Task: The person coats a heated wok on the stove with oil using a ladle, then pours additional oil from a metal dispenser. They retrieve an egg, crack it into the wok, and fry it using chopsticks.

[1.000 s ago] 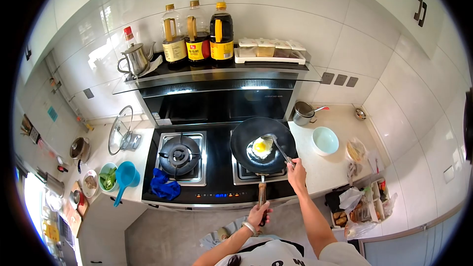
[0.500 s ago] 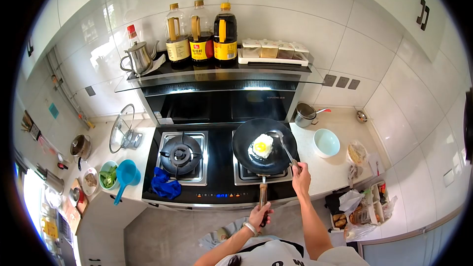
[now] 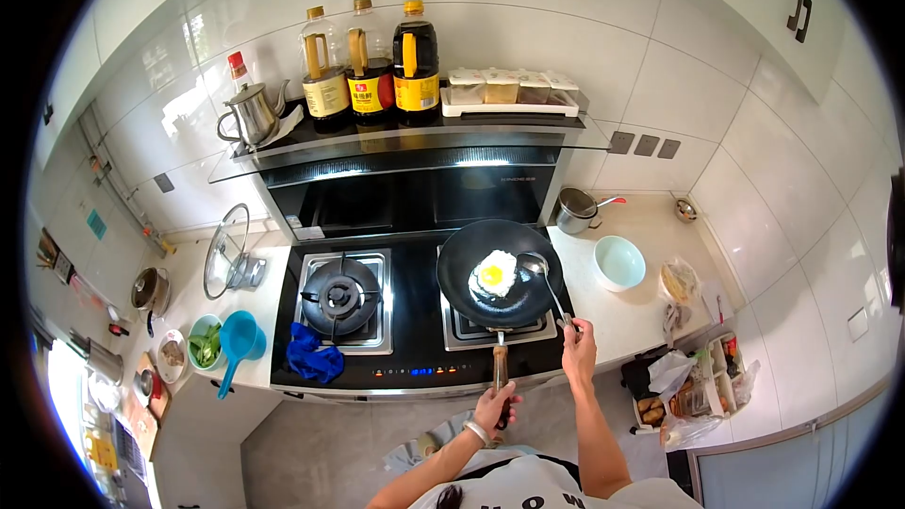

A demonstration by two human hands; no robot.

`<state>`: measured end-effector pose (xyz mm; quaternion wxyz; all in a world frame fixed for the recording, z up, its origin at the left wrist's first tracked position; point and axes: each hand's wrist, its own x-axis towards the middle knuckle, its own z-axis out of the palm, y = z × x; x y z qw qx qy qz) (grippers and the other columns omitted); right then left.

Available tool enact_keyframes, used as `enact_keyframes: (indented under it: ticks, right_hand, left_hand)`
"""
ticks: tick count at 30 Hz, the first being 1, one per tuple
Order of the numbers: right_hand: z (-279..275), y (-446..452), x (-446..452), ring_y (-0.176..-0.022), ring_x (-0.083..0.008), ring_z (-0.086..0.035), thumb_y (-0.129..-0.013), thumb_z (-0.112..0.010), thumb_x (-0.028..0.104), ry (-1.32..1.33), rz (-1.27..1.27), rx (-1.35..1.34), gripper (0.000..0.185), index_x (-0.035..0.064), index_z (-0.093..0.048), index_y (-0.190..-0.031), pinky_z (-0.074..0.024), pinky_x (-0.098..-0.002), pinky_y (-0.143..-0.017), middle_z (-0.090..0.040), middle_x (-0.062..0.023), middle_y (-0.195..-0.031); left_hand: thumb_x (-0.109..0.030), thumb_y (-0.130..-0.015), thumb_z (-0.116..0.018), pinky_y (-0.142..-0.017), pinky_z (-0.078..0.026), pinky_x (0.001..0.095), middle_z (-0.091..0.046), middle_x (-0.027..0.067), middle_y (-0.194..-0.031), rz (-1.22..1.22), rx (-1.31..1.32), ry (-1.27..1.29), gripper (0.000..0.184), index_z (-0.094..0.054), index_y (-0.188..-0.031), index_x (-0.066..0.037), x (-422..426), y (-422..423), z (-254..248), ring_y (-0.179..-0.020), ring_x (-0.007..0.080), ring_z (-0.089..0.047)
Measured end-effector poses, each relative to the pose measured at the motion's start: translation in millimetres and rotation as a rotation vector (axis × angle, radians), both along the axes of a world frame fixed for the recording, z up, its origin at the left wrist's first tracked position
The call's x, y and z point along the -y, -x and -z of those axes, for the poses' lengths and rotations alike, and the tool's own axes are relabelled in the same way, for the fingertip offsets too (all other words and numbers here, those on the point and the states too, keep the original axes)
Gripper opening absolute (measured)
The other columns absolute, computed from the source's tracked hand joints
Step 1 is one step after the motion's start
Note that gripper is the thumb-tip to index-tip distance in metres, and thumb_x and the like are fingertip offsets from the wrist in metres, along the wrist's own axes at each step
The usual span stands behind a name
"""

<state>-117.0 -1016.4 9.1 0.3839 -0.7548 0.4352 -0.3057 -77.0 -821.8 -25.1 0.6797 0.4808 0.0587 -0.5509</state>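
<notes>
Nearest, the left hand (image 3: 493,407) has its grip closed around the wooden handle (image 3: 501,366) of a black frying pan (image 3: 460,269). A little farther in, the grip of the right hand (image 3: 579,347) is clamped on the upper end of a metal utensil (image 3: 534,263), whose rounded head is in the pan just right of the fried egg (image 3: 494,273); whether that head touches the pan's surface is hard to tell at this scale. Good handling here, I judge, wants the pan held level and firm on the left while the utensil works low and flat from the egg's edge, sparing the yolk. The egg lies near the pan's middle: a bright yellow, seemingly whole yolk in an uneven white that looks mostly set, with a glossy sheen on the black metal around it. To the pan's right, a pale bowl (image 3: 620,275) stands on the tabletop (image 3: 652,221); farthest back, three large bottles (image 3: 370,85) stand in a row above the range hood (image 3: 377,193).
</notes>
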Motion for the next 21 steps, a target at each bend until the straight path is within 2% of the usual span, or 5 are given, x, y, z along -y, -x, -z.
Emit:
enact_keyframes:
  ticks: [3, 5, 12, 17, 21]
  right_hand:
    - [6.3, -0.3, -0.4, -0.059, -0.0156, -0.049, -0.089, -0.053, 0.027, 0.003, -0.012, 0.061, 0.030, 0.0031, -0.052, -0.108, -0.0409, -0.0315, -0.059, -0.051, -0.0044, -0.063]
    - [5.8, 0.0, -0.9, -0.059, -0.0147, -0.050, -0.089, -0.053, 0.027, -0.041, -0.030, 0.054, 0.030, 0.0031, -0.053, -0.108, -0.0415, -0.0303, -0.059, -0.052, -0.0042, -0.063]
    - [3.4, 0.1, -8.0, -0.059, -0.0137, -0.049, -0.089, -0.053, 0.026, -0.009, -0.049, 0.086, 0.030, 0.0031, -0.054, -0.109, -0.0409, -0.0286, -0.058, -0.051, -0.0035, -0.063]
    - [-17.5, 4.8, -18.9, -0.060, -0.0101, -0.048, -0.089, -0.054, 0.023, -0.109, -0.086, 0.170, 0.029, 0.0022, -0.054, -0.110, -0.0394, -0.0253, -0.057, -0.051, -0.0019, -0.065]
    - [-8.3, 10.4, -17.1, -0.061, -0.0081, -0.047, -0.090, -0.053, 0.021, -0.128, -0.108, 0.185, 0.028, 0.0005, -0.053, -0.109, -0.0383, -0.0234, -0.055, -0.051, -0.0005, -0.066]
  left_hand:
    - [-0.041, -0.084, -0.063, -0.040, -0.040, 0.0206, -0.056, 0.0020, -0.076, 0.022, -0.006, -0.009, 0.036, -0.046, -0.085, -0.009, -1.2, 0.8, 0.4, -0.051, 0.0083, -0.050]
    - [-0.044, -0.084, -0.061, -0.035, -0.033, 0.0194, -0.059, -0.0002, -0.076, -0.035, 0.021, -0.003, 0.035, -0.049, -0.088, -0.011, 2.7, 3.5, 10.3, -0.047, 0.0070, -0.051]
    - [-0.045, -0.084, -0.061, -0.035, -0.034, 0.0193, -0.059, -0.0001, -0.075, -0.032, 0.025, -0.005, 0.036, -0.049, -0.087, -0.011, 3.0, 3.2, 10.9, -0.047, 0.0069, -0.052]
    - [-0.044, -0.084, -0.061, -0.036, -0.035, 0.0196, -0.060, 0.0007, -0.076, -0.014, 0.029, -0.005, 0.035, -0.049, -0.088, -0.011, 2.3, 1.8, 7.5, -0.047, 0.0073, -0.051]
    - [-0.043, -0.084, -0.061, -0.036, -0.035, 0.0197, -0.060, 0.0013, -0.078, -0.053, 0.003, 0.010, 0.036, -0.047, -0.091, -0.011, 3.2, 5.9, 9.1, -0.048, 0.0075, -0.051]
